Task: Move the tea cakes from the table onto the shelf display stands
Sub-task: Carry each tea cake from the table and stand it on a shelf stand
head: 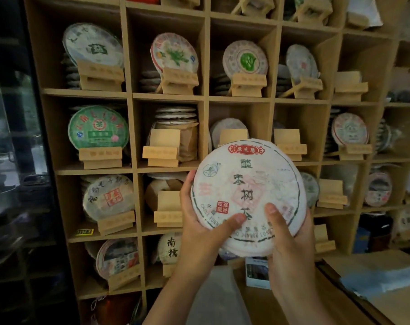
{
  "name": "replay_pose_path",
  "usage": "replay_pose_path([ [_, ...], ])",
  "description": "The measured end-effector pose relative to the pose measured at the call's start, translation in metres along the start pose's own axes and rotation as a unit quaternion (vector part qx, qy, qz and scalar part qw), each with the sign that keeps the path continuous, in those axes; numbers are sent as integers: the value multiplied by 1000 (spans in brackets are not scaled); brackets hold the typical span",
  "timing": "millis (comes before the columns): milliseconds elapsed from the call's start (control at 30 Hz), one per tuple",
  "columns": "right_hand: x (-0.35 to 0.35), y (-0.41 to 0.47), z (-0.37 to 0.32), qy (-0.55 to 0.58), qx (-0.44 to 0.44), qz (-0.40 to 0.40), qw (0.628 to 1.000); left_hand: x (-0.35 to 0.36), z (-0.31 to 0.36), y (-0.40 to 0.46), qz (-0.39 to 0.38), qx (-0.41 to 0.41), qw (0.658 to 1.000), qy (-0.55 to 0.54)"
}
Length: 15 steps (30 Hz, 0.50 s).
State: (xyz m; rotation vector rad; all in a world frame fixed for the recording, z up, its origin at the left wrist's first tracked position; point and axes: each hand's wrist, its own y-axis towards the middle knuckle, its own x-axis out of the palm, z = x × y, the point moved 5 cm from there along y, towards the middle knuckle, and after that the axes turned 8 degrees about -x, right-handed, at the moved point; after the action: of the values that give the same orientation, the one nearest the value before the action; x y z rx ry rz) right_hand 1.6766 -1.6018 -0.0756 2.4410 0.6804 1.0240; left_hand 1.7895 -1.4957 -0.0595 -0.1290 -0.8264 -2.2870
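Both the left hand [199, 221] and the right hand [290, 233] clasp the round white paper-wrapped tea cake [246, 195], upright, just below the empty pale wooden display stand [233, 137].

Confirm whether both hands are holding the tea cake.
Yes: the left hand and right hand grip the white-wrapped tea cake by its lower edge.

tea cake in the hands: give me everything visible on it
The held tea cake is a round, flat disc wrapped in white, slightly creased paper. Its face, turned toward the camera, carries a red banner label at the top, large dark characters down the middle, a small round logo at upper left, a red seal, and a green broken ring with Latin lettering along the lower rim. It is held upright, slightly tilted, in front of the shelf. The left hand and right hand grip its lower edges, thumbs on the face.
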Motion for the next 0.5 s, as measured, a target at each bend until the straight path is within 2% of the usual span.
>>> replay_pose_path([
  [200,21,43,45,-19,-14,61,998,-33,-10,70,-61,-47,997,0],
  [300,33,66,65,-35,-34,82,995,-62,-11,112,-91,-84,992,37],
  [367,43,79,77,-35,-50,83,995,-91,-12,144,-60,-77,992,77],
  [500,55,102,98,-29,-74,112,991,-161,-21,211,61,-43,983,167],
])
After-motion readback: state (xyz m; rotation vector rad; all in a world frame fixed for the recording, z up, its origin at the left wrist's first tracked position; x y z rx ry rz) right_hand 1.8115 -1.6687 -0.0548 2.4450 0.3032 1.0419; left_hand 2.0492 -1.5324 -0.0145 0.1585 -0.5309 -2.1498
